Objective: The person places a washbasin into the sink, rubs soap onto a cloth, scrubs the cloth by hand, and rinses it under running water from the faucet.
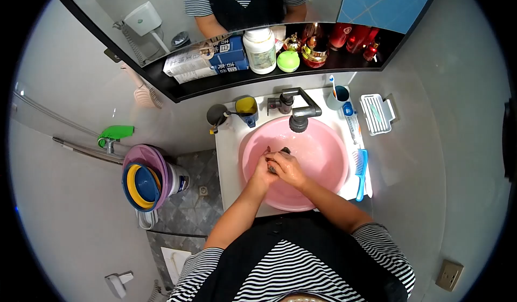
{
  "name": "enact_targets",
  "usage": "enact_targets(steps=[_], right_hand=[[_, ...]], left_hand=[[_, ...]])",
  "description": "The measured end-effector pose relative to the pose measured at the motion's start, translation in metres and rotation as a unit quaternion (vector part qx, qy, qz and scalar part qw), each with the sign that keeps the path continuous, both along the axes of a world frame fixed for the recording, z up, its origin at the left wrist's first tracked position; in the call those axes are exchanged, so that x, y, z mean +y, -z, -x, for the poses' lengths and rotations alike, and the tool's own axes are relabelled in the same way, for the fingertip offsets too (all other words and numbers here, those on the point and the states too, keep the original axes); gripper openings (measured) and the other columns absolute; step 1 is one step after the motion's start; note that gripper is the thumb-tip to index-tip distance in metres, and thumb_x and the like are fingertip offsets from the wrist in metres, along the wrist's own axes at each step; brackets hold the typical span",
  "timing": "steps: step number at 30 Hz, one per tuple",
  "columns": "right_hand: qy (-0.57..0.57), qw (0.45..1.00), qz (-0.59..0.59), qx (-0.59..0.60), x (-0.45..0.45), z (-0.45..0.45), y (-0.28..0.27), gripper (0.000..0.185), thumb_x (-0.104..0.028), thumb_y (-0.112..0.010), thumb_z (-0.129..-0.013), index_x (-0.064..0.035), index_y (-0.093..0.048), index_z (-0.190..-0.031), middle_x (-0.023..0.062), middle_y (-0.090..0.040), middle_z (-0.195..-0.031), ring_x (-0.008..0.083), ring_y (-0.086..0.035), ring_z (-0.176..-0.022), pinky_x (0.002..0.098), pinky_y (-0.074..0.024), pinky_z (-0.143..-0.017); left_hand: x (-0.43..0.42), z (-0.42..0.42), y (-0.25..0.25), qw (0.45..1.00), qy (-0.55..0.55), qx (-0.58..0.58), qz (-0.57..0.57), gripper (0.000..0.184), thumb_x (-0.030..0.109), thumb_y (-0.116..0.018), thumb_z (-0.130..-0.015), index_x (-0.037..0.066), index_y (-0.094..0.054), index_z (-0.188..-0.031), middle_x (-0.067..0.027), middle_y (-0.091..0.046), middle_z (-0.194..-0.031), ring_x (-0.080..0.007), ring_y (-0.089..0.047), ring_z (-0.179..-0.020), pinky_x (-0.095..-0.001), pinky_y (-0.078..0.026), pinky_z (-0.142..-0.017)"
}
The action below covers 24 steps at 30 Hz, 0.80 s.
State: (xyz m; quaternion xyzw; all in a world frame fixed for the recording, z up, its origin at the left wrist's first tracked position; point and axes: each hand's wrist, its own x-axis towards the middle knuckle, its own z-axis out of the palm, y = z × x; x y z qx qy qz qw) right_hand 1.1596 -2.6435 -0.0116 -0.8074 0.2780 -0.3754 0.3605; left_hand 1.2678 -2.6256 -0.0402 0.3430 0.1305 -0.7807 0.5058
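Note:
My left hand [263,171] and my right hand [288,168] are together over the left part of a pink basin [328,156]. Their fingers are curled round a small dark object [285,151]. Bits of it show above and between the fingers, but its kind is hidden. The basin sits on a white washstand [231,162]. Above its far side hangs a black faucet [299,121], apart from my hands. Some water appears to wet the basin's inside.
On the right are a toothbrush cup [337,98], a toothpaste tube [351,120], a blue comb [360,175] and a soap dish [376,113]. Two cups, one a yellow-and-blue cup [247,113], stand at left. A mirror shelf [215,81] overhangs; stacked basins [142,186] stand left.

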Motion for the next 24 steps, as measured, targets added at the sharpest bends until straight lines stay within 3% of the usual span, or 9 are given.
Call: enact_targets(steps=[4, 7, 10, 12, 14, 17, 19, 22, 24], right_hand=[[0.059, 0.974, -0.197, -0.093, 0.008, -0.008, -0.001, 0.013, -0.005, -0.053, -0.081, -0.0025, -0.055, -0.093, 0.0128, -0.057, -0.075, 0.024, -0.057, -0.067, 0.0328, -0.0452, -0.061], [0.102, 0.907, -0.343, -0.222, 0.001, -0.01, 0.005, 0.009, -0.01, -0.05, -0.087, -0.0016, -0.052, -0.086, 0.0044, -0.052, -0.061, 0.0079, -0.046, -0.05, 0.0238, -0.0388, -0.047], [0.116, 0.844, -0.43, -0.3, -0.001, -0.007, -0.004, 0.011, -0.012, -0.049, -0.088, -0.0022, -0.051, -0.084, 0.0023, -0.048, -0.055, 0.0068, -0.04, -0.044, 0.0217, -0.0352, -0.044], [0.114, 0.803, -0.469, -0.349, -0.003, -0.006, -0.007, 0.012, -0.013, -0.049, -0.088, -0.0022, -0.05, -0.084, 0.0018, -0.045, -0.052, 0.0073, -0.039, -0.042, 0.0215, -0.0351, -0.043], [0.121, 0.746, -0.527, -0.388, -0.007, -0.002, -0.005, 0.016, -0.019, -0.048, -0.09, -0.0038, -0.048, -0.083, 0.0008, -0.037, -0.046, 0.0097, -0.036, -0.038, 0.022, -0.0342, -0.043], [0.137, 0.786, -0.511, -0.32, -0.01, 0.008, 0.001, 0.014, -0.017, -0.046, -0.09, -0.0038, -0.048, -0.084, 0.0016, -0.039, -0.047, 0.0095, -0.036, -0.038, 0.0223, -0.0344, -0.042], [0.09, 0.834, -0.47, -0.276, -0.009, 0.017, -0.002, 0.014, -0.016, -0.046, -0.09, -0.0036, -0.048, -0.083, 0.0014, -0.039, -0.047, 0.009, -0.037, -0.038, 0.0227, -0.0348, -0.041], [-0.024, 0.92, -0.364, -0.14, 0.006, 0.025, -0.036, 0.015, -0.014, -0.047, -0.087, -0.0027, -0.048, -0.078, 0.0031, -0.042, -0.048, 0.0118, -0.041, -0.039, 0.0256, -0.0366, -0.042], [-0.091, 0.95, -0.295, -0.048, 0.011, 0.025, -0.053, 0.016, -0.013, -0.049, -0.085, -0.002, -0.049, -0.074, 0.005, -0.043, -0.048, 0.0151, -0.044, -0.04, 0.0282, -0.0379, -0.043]], left_hand=[[0.001, 0.019, 0.014, 0.998, -0.055, -0.031, 0.007, 0.035, 0.035, -0.032, -0.091, 0.01, -0.052, -0.077, -0.0032, -0.056, -0.072, -0.0157, -0.056, -0.068, -0.0314, -0.048, -0.062], [-0.003, 0.025, 0.046, 0.994, -0.098, -0.048, 0.02, 0.034, 0.032, -0.031, -0.091, 0.009, -0.052, -0.076, -0.0027, -0.055, -0.07, -0.015, -0.055, -0.065, -0.0307, -0.047, -0.06], [-0.005, 0.032, 0.06, 0.983, -0.158, -0.042, 0.08, 0.028, 0.024, -0.032, -0.09, 0.01, -0.051, -0.074, -0.0022, -0.051, -0.067, -0.0148, -0.051, -0.061, -0.0304, -0.044, -0.057], [-0.005, 0.05, 0.001, 0.961, -0.207, -0.182, -0.017, 0.023, 0.021, -0.036, -0.089, 0.011, -0.05, -0.073, -0.0015, -0.05, -0.067, -0.0137, -0.049, -0.059, -0.0288, -0.041, -0.056], [-0.003, 0.051, 0.009, 0.955, -0.178, -0.237, -0.014, 0.022, 0.021, -0.037, -0.088, 0.011, -0.052, -0.077, -0.0006, -0.052, -0.068, -0.0121, -0.049, -0.059, -0.0272, -0.042, -0.055], [0.003, 0.043, 0.024, 0.944, -0.086, -0.317, -0.029, 0.021, 0.025, -0.042, -0.088, 0.01, -0.054, -0.078, -0.0009, -0.052, -0.069, -0.0133, -0.05, -0.061, -0.0238, -0.04, -0.057], [0.006, 0.032, 0.039, 0.987, 0.018, -0.159, 0.027, 0.02, 0.027, -0.045, -0.086, 0.01, -0.054, -0.081, -0.0012, -0.053, -0.07, -0.0128, -0.052, -0.066, -0.0247, -0.04, -0.059], [0.005, 0.003, 0.025, 0.964, 0.187, -0.04, 0.183, 0.02, 0.03, -0.048, -0.085, 0.011, -0.053, -0.083, -0.0022, -0.054, -0.074, -0.0117, -0.052, -0.068, -0.0264, -0.042, -0.06], [-0.008, 0.001, 0.023, 0.948, 0.251, -0.126, 0.15, 0.022, 0.031, -0.048, -0.085, 0.01, -0.053, -0.087, -0.0036, -0.055, -0.079, -0.0122, -0.052, -0.072, -0.0278, -0.043, -0.063]])
